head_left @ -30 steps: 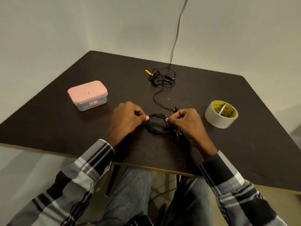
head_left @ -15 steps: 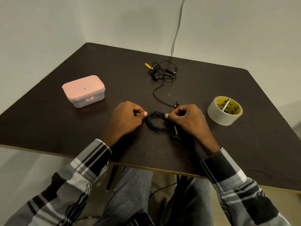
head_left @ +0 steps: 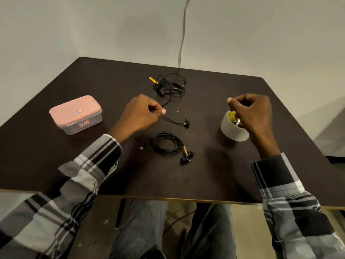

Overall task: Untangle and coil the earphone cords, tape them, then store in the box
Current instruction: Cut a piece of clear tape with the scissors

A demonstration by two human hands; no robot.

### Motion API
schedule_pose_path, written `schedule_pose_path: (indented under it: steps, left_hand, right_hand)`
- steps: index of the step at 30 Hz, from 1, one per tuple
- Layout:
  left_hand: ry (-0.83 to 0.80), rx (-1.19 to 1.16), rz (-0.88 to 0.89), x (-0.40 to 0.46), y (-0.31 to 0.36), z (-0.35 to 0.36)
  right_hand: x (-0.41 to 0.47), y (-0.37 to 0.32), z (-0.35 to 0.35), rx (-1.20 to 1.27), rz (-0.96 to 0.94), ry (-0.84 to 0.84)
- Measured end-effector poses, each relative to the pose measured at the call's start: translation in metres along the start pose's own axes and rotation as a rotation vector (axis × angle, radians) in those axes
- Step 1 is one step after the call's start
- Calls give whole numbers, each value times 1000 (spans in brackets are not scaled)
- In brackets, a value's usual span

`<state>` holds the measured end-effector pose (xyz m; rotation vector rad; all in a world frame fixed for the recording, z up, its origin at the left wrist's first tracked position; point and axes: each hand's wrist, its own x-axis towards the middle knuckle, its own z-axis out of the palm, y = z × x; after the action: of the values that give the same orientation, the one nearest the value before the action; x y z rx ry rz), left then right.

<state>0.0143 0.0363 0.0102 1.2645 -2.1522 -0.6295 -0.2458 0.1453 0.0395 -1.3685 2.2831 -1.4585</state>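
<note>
A coiled black earphone (head_left: 167, 144) lies free on the dark table (head_left: 214, 176), its earbuds at the lower right of the coil. A second black earphone (head_left: 170, 86) sits tangled farther back, with one cord trailing to an earbud (head_left: 186, 122). My left hand (head_left: 141, 114) hovers with curled fingers beside that trailing cord, which passes behind the thumb tip; I see no grip. My right hand (head_left: 250, 113), blurred, has its fingers curled over the tape roll (head_left: 231, 130), thumb raised off it. The pink-lidded box (head_left: 75, 114) stands closed at the left.
The table's front edge (head_left: 168, 199) runs just above my knees. A grey cable (head_left: 183, 34) hangs down the wall behind the table. The floor shows past the table's right edge.
Both hands have let go of the coiled earphone and moved apart and away from me, the left toward the tangled cord, the right over the tape roll. The coil now lies alone.
</note>
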Motion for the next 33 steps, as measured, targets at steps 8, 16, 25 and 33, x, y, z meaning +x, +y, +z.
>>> schedule_pose_path:
  steps: [8,16,25,33]
  left_hand:
    - [-141,-82,160,36,47,41]
    - [-431,-398,98,63,75,85]
    - [-624,-488,30,74,70,106]
    - [-585,-493,74,76,71,117]
  right_hand:
    - [-8,36,-19,-580,-17,-292]
    - [-12,54,-19,-417,-46,-266]
    - [-15,46,-15,-267,-43,-253]
    - [-13,51,-18,-249,-51,-298]
